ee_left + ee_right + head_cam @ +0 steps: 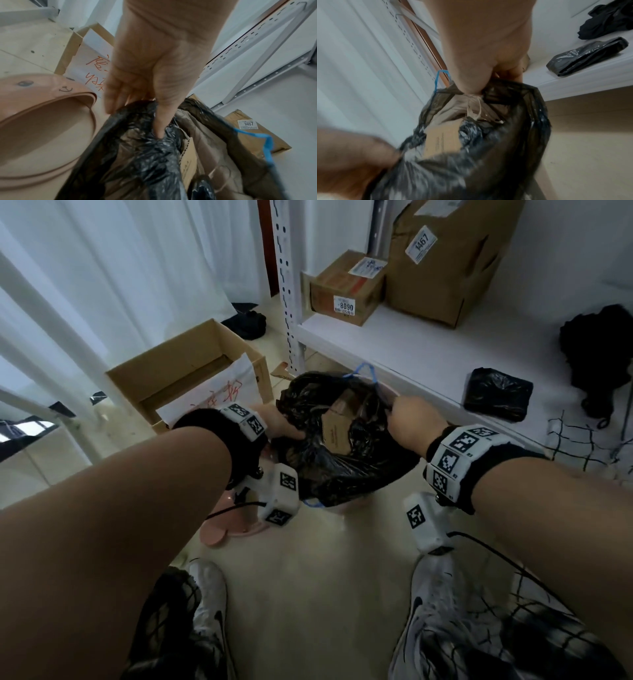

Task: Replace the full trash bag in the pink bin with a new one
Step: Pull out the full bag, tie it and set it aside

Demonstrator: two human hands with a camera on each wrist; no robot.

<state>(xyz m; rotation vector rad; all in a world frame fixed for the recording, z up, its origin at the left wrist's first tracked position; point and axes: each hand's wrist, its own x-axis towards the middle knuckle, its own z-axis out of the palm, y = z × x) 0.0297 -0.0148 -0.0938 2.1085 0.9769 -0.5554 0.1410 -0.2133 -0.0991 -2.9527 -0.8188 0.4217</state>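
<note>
A full black trash bag (342,460) sits in the pink bin (349,506), whose body is almost hidden by it. Cardboard scraps (337,426) show in the bag's open mouth, and a blue drawstring (364,371) loops out at the far edge. My left hand (284,422) grips the bag's left rim, thumb (159,121) inside and fingers outside. My right hand (407,419) pinches the right rim (488,92). The pink lid (233,525) lies on the floor at the left. A folded new black bag (496,393) lies on the white shelf.
An open cardboard box (191,371) with a written white sheet stands just left of the bin. The white shelf (411,347) on the right carries two parcels (346,289) and black cloth (603,354). Its perforated post (287,285) rises behind the bin. My shoes (209,594) stand below.
</note>
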